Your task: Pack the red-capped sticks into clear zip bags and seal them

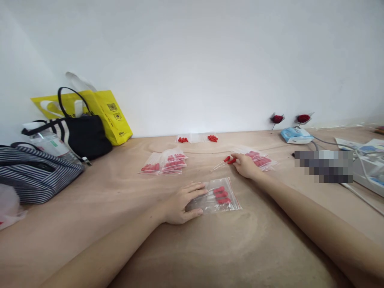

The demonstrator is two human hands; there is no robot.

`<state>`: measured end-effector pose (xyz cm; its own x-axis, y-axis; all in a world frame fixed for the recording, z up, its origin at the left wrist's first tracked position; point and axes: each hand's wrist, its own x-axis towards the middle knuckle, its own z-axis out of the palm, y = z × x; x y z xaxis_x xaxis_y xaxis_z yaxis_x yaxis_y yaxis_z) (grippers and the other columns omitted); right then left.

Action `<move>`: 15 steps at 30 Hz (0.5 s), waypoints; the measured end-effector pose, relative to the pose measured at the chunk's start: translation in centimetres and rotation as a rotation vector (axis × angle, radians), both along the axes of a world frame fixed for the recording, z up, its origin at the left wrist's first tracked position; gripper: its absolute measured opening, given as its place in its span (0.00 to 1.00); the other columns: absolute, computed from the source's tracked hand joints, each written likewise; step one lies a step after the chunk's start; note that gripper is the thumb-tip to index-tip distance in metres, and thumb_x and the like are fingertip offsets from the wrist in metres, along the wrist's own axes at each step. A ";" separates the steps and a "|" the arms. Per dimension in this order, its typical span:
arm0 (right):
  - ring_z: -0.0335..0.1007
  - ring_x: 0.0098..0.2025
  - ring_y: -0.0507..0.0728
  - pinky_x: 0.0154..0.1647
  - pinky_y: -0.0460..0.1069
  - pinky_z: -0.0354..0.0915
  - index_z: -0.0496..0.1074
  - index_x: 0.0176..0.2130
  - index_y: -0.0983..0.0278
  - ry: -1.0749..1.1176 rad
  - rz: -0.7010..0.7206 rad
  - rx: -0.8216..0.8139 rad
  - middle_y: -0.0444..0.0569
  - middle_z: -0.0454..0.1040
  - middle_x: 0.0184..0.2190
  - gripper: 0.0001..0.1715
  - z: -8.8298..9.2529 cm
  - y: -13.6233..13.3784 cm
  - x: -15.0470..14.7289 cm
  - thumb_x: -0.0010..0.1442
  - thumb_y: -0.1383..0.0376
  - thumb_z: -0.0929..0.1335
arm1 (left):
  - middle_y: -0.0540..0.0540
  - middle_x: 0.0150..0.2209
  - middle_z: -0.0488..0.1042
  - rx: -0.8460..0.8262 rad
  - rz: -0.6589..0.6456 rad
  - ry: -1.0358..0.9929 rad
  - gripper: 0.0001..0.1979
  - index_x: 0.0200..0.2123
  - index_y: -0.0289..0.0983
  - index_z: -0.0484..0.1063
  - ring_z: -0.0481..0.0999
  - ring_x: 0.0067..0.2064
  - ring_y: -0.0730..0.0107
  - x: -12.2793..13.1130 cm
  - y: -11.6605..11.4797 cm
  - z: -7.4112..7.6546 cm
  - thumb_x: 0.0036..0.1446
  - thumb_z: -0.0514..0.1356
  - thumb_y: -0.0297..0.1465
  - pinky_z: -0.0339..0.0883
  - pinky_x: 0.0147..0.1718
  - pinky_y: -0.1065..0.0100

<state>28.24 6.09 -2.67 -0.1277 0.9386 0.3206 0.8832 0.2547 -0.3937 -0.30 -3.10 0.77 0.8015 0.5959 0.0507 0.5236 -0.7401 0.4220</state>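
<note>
My left hand (183,203) lies with its fingers stretched over the left part of a clear zip bag (210,205). Inside that bag are several droppers with red bulbs (222,195). Farther right, the fingers of my right hand (243,165) are closed at the bulb end of red-bulbed droppers (227,159), whose thin clear stems point to the lower left. How many it holds I cannot tell. Just behind the right hand lie zip bags with red-bulbed droppers (261,160). More filled zip bags (166,165) overlap at the left.
Against the wall, loose red-bulbed droppers (213,138) lie at the back. A yellow bag (112,120), a black handbag (93,138) and a striped bag (45,176) stand left. To the right are a tissue pack (297,136), two dark red roses (277,119) and cables (336,147).
</note>
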 end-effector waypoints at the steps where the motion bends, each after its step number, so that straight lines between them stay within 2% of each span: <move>1: 0.66 0.43 0.56 0.46 0.49 0.59 0.69 0.42 0.65 -0.002 0.004 0.010 0.51 0.71 0.37 0.19 -0.1 -0.4 0.3 0.50 0.75 0.61 | 0.44 0.60 0.52 0.002 0.001 -0.001 0.27 0.57 0.41 0.55 0.52 0.60 0.58 0.0 0.0 -0.1 0.54 0.55 0.37 0.48 0.57 0.55; 4: 0.66 0.38 0.56 0.43 0.49 0.60 0.71 0.35 0.64 -0.026 0.030 0.063 0.50 0.68 0.32 0.13 -0.3 -1.7 1.3 0.50 0.73 0.62 | 0.45 0.60 0.51 0.002 0.010 0.004 0.27 0.57 0.42 0.54 0.51 0.60 0.58 -0.1 0.0 -0.2 0.54 0.55 0.38 0.47 0.57 0.55; 8: 0.65 0.35 0.55 0.38 0.50 0.61 0.69 0.31 0.63 -0.017 0.102 0.120 0.49 0.66 0.31 0.07 -0.4 -2.9 2.3 0.52 0.70 0.62 | 0.44 0.60 0.52 0.006 0.006 0.014 0.27 0.57 0.41 0.54 0.51 0.60 0.59 0.0 0.0 -0.1 0.54 0.54 0.38 0.47 0.57 0.55; 10: 0.65 0.34 0.55 0.35 0.49 0.61 0.68 0.33 0.63 -0.004 0.129 0.107 0.48 0.67 0.31 0.07 -0.3 -3.2 2.3 0.53 0.68 0.62 | 0.44 0.60 0.52 0.011 0.004 0.015 0.26 0.57 0.41 0.54 0.52 0.60 0.59 0.0 0.1 -0.1 0.54 0.54 0.38 0.48 0.57 0.55; 13: 0.65 0.36 0.56 0.35 0.50 0.62 0.67 0.40 0.62 -0.018 0.160 0.105 0.49 0.68 0.35 0.12 -0.2 -3.4 2.0 0.54 0.66 0.62 | 0.44 0.60 0.52 0.014 0.007 0.024 0.26 0.57 0.41 0.54 0.51 0.60 0.59 0.0 0.1 -0.1 0.55 0.54 0.38 0.48 0.57 0.54; 15: 0.65 0.38 0.56 0.37 0.50 0.62 0.68 0.40 0.62 -0.050 0.189 0.110 0.50 0.67 0.37 0.12 -0.2 -3.5 1.8 0.55 0.66 0.61 | 0.44 0.60 0.52 0.016 0.007 0.032 0.27 0.57 0.41 0.54 0.51 0.60 0.59 0.0 0.0 -0.1 0.55 0.54 0.39 0.48 0.57 0.54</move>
